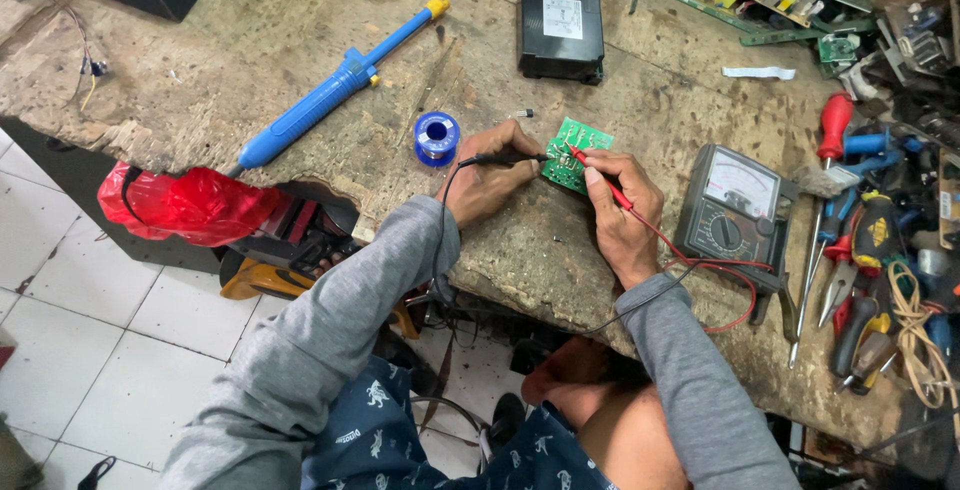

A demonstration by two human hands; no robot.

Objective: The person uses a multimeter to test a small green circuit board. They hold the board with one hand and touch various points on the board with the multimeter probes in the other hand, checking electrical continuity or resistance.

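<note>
The small green circuit board (pixel 576 154) lies flat on the worn, stained stone-like counter (pixel 300 40), a little back from the near edge and between the two hands. Its long axis runs diagonally, from near-left to far-right.

The left hand (pixel 490 175) is closed around a black test probe (pixel 505 159). The probe lies roughly level, tip pointing right onto the board's left edge. The right hand (pixel 622 212) pinches a red test probe (pixel 598 175) pen-style, tip aimed up-left onto the board; its long axis is diagonal.

The red lead (pixel 715 280) loops over the near counter edge and back to the grey analogue multimeter with black dial (pixel 735 212), just right of the right hand. The black lead drops off the edge beside the left sleeve.

Open room: bare counter is seen behind and left of the board. A blue solder-wire spool (pixel 436 137) sits near the left hand, a long blue desoldering pump with yellow tip (pixel 335 85) further left, and a black rectangular box (pixel 561 28) behind the board. The right side is crowded by a pile of screwdrivers and pliers (pixel 860 250).

The near counter edge is ragged, with a broken notch above a red plastic bag (pixel 185 203).

Exact probe contact points on the board are too small to make out. The tool pile is cut off at the right frame edge.
</note>
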